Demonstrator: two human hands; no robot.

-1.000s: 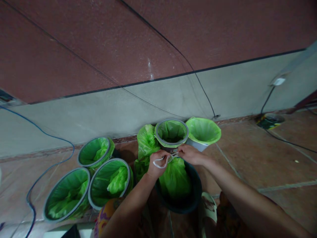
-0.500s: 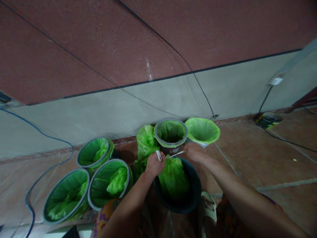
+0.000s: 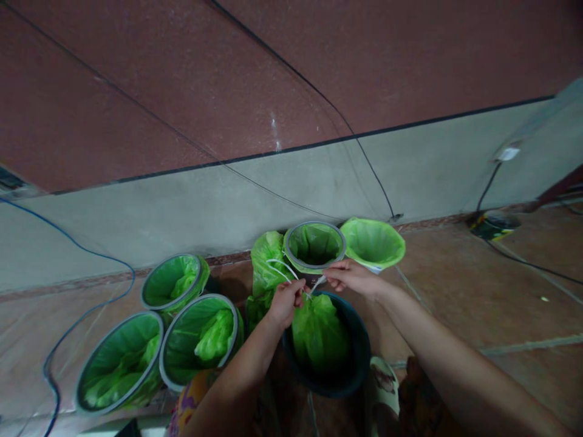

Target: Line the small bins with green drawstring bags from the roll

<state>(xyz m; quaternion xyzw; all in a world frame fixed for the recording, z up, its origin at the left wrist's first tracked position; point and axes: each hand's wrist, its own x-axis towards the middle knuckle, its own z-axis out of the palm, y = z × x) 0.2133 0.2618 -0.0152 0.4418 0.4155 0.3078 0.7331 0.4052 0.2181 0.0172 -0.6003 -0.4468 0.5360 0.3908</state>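
A green plastic bag (image 3: 319, 334), gathered at its top, rests in a dark bin (image 3: 362, 358) between my feet. White drawstring (image 3: 279, 262) comes out of the bag's neck. My left hand (image 3: 288, 301) pinches the drawstring on the left, and a loose loop of it arcs up above the fingers. On the other side my right hand (image 3: 350, 278) grips another part of the drawstring close to the neck. Just behind my hands stand a grey-rimmed bin with a green liner (image 3: 314, 244) and a bin with a light green liner (image 3: 373, 244).
Several lined bins (image 3: 199, 340) stand at the left. A filled green bag (image 3: 266, 258) leans near the wall (image 3: 228, 206). A blue cable (image 3: 91, 249) runs over the floor at the left; a dark can (image 3: 494, 226) sits by the wall at the right.
My right hand has come in leftward, nearer to my left hand. The drawstring, stretched taut between the hands before, is now slack, with a loop standing up at the left.
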